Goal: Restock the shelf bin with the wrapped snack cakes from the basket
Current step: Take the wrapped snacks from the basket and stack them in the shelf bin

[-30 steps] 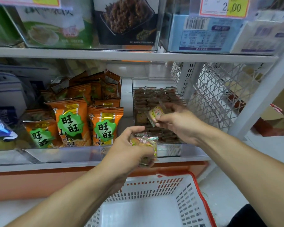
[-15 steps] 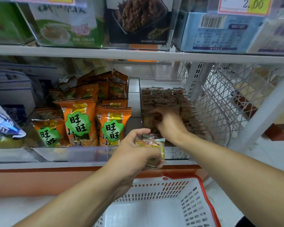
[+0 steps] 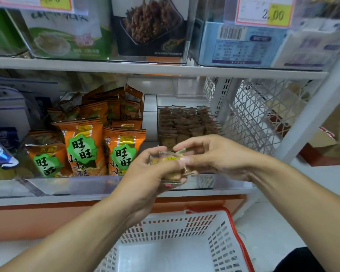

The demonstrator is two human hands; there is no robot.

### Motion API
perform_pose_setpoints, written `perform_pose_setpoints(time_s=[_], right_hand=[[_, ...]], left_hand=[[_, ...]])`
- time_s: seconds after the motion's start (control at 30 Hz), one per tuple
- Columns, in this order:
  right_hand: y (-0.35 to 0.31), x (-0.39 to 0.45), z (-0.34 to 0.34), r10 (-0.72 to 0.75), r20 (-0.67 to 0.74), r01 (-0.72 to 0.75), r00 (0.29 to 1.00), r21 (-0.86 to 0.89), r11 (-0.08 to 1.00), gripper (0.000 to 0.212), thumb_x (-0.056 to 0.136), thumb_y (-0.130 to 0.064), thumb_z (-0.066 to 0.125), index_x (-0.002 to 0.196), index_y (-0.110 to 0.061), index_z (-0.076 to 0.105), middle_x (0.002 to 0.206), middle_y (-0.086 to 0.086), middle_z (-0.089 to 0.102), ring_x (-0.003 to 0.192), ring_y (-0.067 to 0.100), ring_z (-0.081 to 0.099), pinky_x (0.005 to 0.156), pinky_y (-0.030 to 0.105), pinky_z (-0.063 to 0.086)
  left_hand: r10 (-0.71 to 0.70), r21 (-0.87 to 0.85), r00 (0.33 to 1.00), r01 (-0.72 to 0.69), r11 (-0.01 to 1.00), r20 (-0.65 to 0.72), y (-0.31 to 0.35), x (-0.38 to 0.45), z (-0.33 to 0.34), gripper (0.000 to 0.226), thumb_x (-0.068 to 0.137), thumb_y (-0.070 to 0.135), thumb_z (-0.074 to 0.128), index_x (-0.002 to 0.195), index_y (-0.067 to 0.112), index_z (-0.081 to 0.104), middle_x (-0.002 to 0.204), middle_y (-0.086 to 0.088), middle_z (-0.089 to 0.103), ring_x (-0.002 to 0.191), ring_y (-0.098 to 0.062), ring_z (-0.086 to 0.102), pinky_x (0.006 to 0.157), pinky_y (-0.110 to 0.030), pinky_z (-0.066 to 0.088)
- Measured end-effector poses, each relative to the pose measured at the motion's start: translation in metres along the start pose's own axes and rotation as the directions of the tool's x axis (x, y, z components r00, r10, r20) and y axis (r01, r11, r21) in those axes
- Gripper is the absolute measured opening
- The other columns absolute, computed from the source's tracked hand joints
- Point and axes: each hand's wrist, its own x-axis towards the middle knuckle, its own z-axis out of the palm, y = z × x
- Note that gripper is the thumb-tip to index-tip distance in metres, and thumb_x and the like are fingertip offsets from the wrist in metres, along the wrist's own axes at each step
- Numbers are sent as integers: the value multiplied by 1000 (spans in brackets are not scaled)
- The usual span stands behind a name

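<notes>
Head view gave me the shelf from its left end, where orange snack bags (image 3: 82,148) stood in rows behind a clear front lip (image 3: 71,186). Next along, my left hand (image 3: 145,175) was curled around a small stack of wrapped snack cakes (image 3: 170,163), thumb on top and fingers underneath, just in front of the lip. My right hand (image 3: 214,156) met it from the other side, its fingertips (image 3: 182,160) pinching the top cake's wrapper while the other fingers spread loosely; the motion blur kept me from telling how firm that pinch was. Behind both hands, the clear shelf bin (image 3: 185,99) held rows of brown cakes packed on edge. Below, the white basket (image 3: 220,250) with its red rim sat on the floor, its visible floor bare. Farther right stood a white wire mesh panel (image 3: 263,114).
</notes>
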Motion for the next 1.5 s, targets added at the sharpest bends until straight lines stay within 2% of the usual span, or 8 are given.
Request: perform_pose_setpoints(time_s=[0.13, 0.4, 0.6, 0.73, 0.83, 1.13, 1.3, 1.5], right_hand=[[-4, 9, -19, 34, -233, -19, 972, 65, 998, 20, 85, 6, 69, 103, -3, 64, 87, 13, 64, 69, 15, 68, 62, 21, 59], [-5, 17, -13, 145, 198, -169, 969, 107, 980, 34, 89, -21, 70, 121, -11, 69, 110, 18, 67, 96, 25, 70, 75, 27, 61], [-8, 19, -11, 114, -8, -113, 993, 116, 987, 30, 81, 2, 72, 108, -7, 64, 89, 7, 76, 78, 16, 74, 65, 24, 60], [-8, 30, -22, -42, -365, -102, 930, -365, 925, 23, 91, -5, 70, 110, -17, 71, 94, 4, 76, 78, 11, 74, 66, 29, 63], [9, 47, -20, -270, -422, -200, 866, -785, 586, 33, 79, -17, 82, 105, -27, 64, 90, 0, 70, 69, 13, 65, 53, 21, 48], [26, 65, -15, -538, -431, -227, 725, -886, 404, 36, 74, 5, 64, 93, -24, 55, 105, -2, 53, 86, 24, 53, 66, 36, 45], [-10, 26, 1, -185, -358, 51, 915, -351, 935, 39, 70, -60, 81, 90, -30, 66, 77, -2, 68, 61, 15, 66, 53, 31, 56], [-4, -10, 7, -157, -245, 110, 957, -194, 975, 22, 81, -16, 83, 100, -23, 75, 88, 9, 71, 77, 19, 68, 70, 33, 60]], left_hand=[[16, 22, 996, -14, 1000, -84, 0, 1, 3, 71, 57, 16, 91, 122, 8, 63, 110, -17, 76, 84, -28, 79, 57, -29, 61], [50, -69, 997, -55, 996, -67, 1, 11, 5, 68, 55, 27, 90, 114, 5, 62, 97, -13, 80, 85, -25, 79, 64, -27, 62], [68, -15, 996, -69, 997, -60, 4, 12, -1, 47, 61, 32, 91, 93, 13, 63, 99, -13, 80, 88, -26, 79, 60, -33, 63], [77, 108, 989, -63, 992, -128, 3, 11, -5, 42, 70, 36, 91, 98, 12, 70, 100, -5, 78, 77, -5, 75, 58, -30, 61], [100, 163, 990, -83, 983, -99, 2, 9, -5, 33, 73, 42, 88, 96, 21, 79, 94, 2, 80, 76, -2, 75, 58, -27, 59], [88, 203, 996, -80, 976, -30, 3, 6, -5, 38, 67, 62, 78, 96, 37, 82, 107, -4, 78, 95, -12, 74, 61, -26, 60], [83, 148, 996, -79, 986, -21, 1, 8, 2, 31, 75, 54, 75, 98, 36, 82, 100, 2, 81, 84, -7, 76, 62, -24, 59], [9, 156, 999, -16, 988, 45, -7, 7, 22, 29, 96, 49, 62, 107, 29, 81, 112, 4, 79, 94, -7, 76, 71, -27, 61]])
